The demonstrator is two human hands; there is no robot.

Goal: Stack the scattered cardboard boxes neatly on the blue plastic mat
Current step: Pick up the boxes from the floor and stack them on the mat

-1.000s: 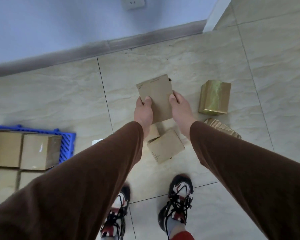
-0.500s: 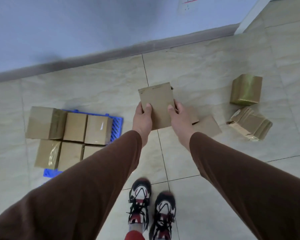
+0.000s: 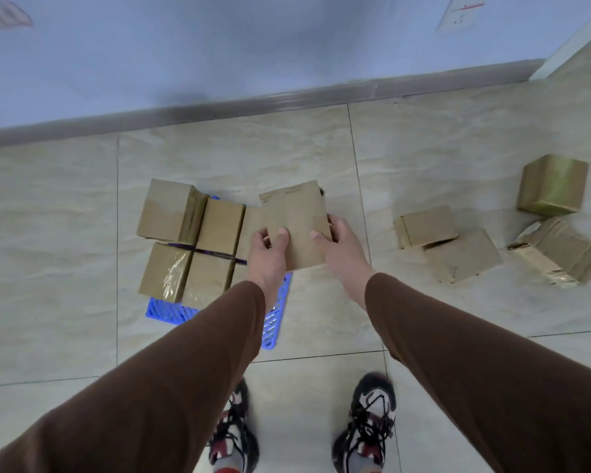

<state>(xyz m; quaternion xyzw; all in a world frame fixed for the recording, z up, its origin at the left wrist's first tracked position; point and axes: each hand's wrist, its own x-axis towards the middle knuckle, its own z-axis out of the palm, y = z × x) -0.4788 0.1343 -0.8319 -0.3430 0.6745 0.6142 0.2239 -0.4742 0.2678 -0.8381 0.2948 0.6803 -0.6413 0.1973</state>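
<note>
Head view: your left hand (image 3: 267,257) and right hand (image 3: 338,247) grip a box (image 3: 296,221) above the mat (image 3: 171,312), whose right side your forearm and stacked boxes (image 3: 191,240) hide; four boxes (image 3: 464,254) lie right.

Pale marbled floor tiles (image 3: 219,158) – grey skirting (image 3: 287,97), bluish wall (image 3: 219,39).

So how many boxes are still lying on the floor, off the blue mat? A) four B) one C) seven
A: four boxes lie on the tiles to the right, a plain box, a flat box, a shiny box and a crumpled box, all away from the blue mat.
</note>
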